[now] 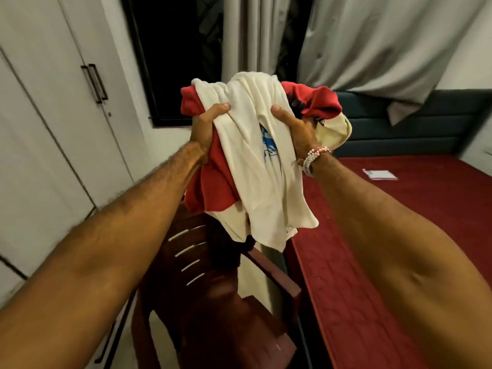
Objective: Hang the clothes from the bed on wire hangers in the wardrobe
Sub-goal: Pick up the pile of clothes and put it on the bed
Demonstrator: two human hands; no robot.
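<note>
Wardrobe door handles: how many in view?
3. A pair side by side where the upper wardrobe doors meet: left handle, right handle. Third handle, blurred, low beside the chair. Others may be out of frame.

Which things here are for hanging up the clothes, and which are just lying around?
For the job: bundle of clothes, held in left hand and right hand; wardrobe; bed.
Just lying about: chair; curtain; flat packet on the bed.
</note>
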